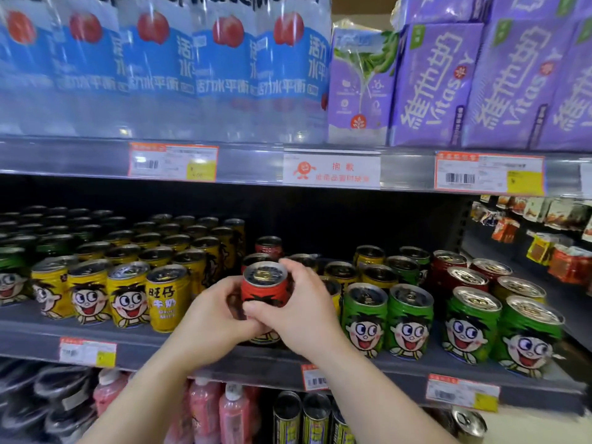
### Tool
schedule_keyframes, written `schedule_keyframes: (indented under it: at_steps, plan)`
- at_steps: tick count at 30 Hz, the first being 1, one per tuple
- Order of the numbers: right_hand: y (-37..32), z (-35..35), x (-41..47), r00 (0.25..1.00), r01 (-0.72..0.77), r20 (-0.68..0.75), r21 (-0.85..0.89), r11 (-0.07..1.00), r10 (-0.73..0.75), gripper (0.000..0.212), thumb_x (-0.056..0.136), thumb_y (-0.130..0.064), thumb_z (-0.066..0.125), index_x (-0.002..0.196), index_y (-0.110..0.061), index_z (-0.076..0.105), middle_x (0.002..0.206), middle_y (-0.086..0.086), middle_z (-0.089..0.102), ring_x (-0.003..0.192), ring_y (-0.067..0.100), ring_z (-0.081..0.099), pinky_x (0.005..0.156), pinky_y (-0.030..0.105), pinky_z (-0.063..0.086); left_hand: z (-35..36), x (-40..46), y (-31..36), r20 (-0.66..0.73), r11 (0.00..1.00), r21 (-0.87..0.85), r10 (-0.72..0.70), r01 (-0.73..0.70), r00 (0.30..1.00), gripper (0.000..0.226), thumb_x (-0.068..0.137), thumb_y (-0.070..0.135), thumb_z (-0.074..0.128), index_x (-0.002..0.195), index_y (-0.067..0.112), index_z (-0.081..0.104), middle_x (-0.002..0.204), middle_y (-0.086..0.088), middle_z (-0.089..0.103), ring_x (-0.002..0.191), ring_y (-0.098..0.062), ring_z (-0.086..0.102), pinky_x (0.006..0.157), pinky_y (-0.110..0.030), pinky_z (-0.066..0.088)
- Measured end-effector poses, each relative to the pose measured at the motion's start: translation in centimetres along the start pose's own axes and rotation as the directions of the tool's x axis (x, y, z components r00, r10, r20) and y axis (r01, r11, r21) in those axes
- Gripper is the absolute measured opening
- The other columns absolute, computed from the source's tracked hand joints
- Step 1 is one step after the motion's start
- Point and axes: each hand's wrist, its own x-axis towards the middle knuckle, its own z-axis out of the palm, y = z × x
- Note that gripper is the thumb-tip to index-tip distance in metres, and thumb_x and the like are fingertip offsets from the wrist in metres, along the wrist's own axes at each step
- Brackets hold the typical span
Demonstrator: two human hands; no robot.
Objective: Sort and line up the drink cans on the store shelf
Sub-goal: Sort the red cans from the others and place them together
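A red drink can (264, 285) stands upright at the front of the middle shelf (153, 342), and both my hands hold it. My left hand (213, 318) wraps its left side and my right hand (302, 307) wraps its right side, fingers over the lower front. Left of it stand rows of yellow cans (128, 294). To the right is a front row of green cans (408, 322), with yellow, green and red cans (466, 277) mixed behind. Two more red cans (268, 246) stand just behind the held one.
The shelf above carries blue-labelled water bottles (221, 65) and purple drink cartons (439, 88); its front rail (333, 169) hangs low over the cans. Below are pink bottles (234, 415) and dark cans (315, 418). Snack packets (544, 238) hang at the right.
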Motion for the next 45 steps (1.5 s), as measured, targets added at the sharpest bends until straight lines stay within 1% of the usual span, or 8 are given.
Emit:
schedule_keyframes:
  at_steps: [8, 11, 16, 22, 26, 35, 39, 45]
  plan:
    - [1.4, -0.5, -1.3, 1.0, -0.013, -0.023, 0.017, 1.0, 0.013, 0.059, 0.079, -0.036, 0.071, 0.134, -0.034, 0.048, 0.113, -0.02, 0.051, 0.097, -0.002, 0.05, 0.086, 0.015, 0.047, 0.1, 2.2, -4.3, 0.056, 0.987, 0.069, -0.148, 0.144, 0.987, 0.056, 0.061, 0.033, 0.087, 0.109, 0.023, 0.059, 0.087, 0.006, 0.073, 0.077, 0.0, 0.068, 0.066, -0.019, 0.053]
    - [1.8, -2.2, -2.3, 0.997, -0.038, -0.066, 0.044, 0.998, 0.041, 0.044, 0.08, -0.031, 0.071, 0.122, -0.037, 0.058, 0.101, -0.019, 0.057, 0.085, 0.001, 0.053, 0.078, 0.013, 0.047, -0.3, 2.5, -4.3, 0.055, 0.983, 0.111, -0.153, 0.146, 0.987, 0.084, 0.057, 0.039, 0.088, 0.129, 0.019, 0.05, 0.106, 0.005, 0.069, 0.089, 0.0, 0.065, 0.075, -0.017, 0.051]
    - [3.1, -5.4, -3.4, 0.984, -0.081, -0.155, 0.045, 0.996, 0.087, 0.028, 0.08, -0.024, 0.073, 0.106, -0.031, 0.067, 0.091, -0.012, 0.061, 0.081, 0.004, 0.055, 0.074, 0.014, 0.049, -0.3, 2.2, -0.1, -0.216, 0.97, 0.235, 0.106, -0.054, 0.971, 0.094, 0.05, 0.059, 0.075, 0.13, 0.018, 0.05, 0.117, 0.001, 0.057, 0.104, -0.013, 0.055, 0.09, -0.034, 0.047]
    - [5.5, -10.1, -4.5, 0.952, -0.163, -0.258, 0.028, 0.986, 0.165, 0.024, 0.08, -0.025, 0.073, 0.102, -0.03, 0.068, 0.087, -0.009, 0.063, 0.074, 0.004, 0.054, 0.07, 0.014, 0.049, 5.5, 1.2, 7.0, -0.001, 0.939, 0.145, 0.315, -0.311, 0.949, 0.064, 0.059, 0.059, 0.07, 0.116, 0.03, 0.061, 0.106, 0.019, 0.055, 0.098, 0.004, 0.052, 0.085, -0.012, 0.039]
    - [7.5, -15.4, -4.7, 0.935, -0.165, -0.322, -0.021, 0.986, 0.149, 0.021, 0.078, -0.023, 0.075, 0.097, -0.031, 0.068, 0.081, -0.008, 0.065, 0.068, 0.003, 0.054, 0.064, 0.013, 0.047, 10.9, 2.4, 10.5, 0.137, 0.911, 0.113, 0.381, -0.397, 0.914, 0.059, 0.068, 0.05, 0.074, 0.121, 0.028, 0.059, 0.109, 0.018, 0.054, 0.103, 0.003, 0.052, 0.091, -0.016, 0.042]
    - [14.3, -29.2, -2.6, 0.949, -0.149, -0.294, -0.092, 0.984, 0.117, 0.012, 0.077, -0.023, 0.076, 0.08, -0.032, 0.069, 0.07, -0.011, 0.067, 0.062, 0.004, 0.058, 0.058, 0.018, 0.046, 21.1, 10.1, 16.0, 0.339, 0.971, 0.097, 0.173, -0.217, 0.925, 0.047, 0.074, 0.037, 0.078, 0.115, 0.026, 0.061, 0.104, 0.01, 0.064, 0.087, 0.004, 0.059, 0.072, -0.003, 0.045]
    - [18.8, -31.4, -0.2, 0.96, -0.123, -0.255, -0.011, 0.992, 0.116, 0.015, 0.075, -0.017, 0.078, 0.088, -0.019, 0.071, 0.077, -0.004, 0.067, 0.059, 0.004, 0.056, 0.05, 0.009, 0.04, 25.2, 12.0, 16.6, 0.336, 0.987, 0.123, 0.052, -0.099, 0.94, 0.064, 0.065, 0.044, 0.082, 0.12, 0.019, 0.06, 0.115, 0.004, 0.064, 0.103, -0.009, 0.06, 0.096, -0.03, 0.048]
    - [24.8, -32.6, 3.5, 0.972, -0.084, -0.216, 0.028, 0.996, 0.088, 0.02, 0.074, -0.02, 0.079, 0.091, -0.021, 0.069, 0.077, -0.005, 0.059, 0.067, 0.015, 0.05, 0.059, 0.023, 0.041, 27.9, 12.5, 17.0, 0.318, 0.954, 0.301, -0.114, 0.014, 0.941, 0.073, 0.067, 0.044, 0.081, 0.13, 0.024, 0.052, 0.124, 0.003, 0.056, 0.1, -0.009, 0.053, 0.082, -0.018, 0.04]
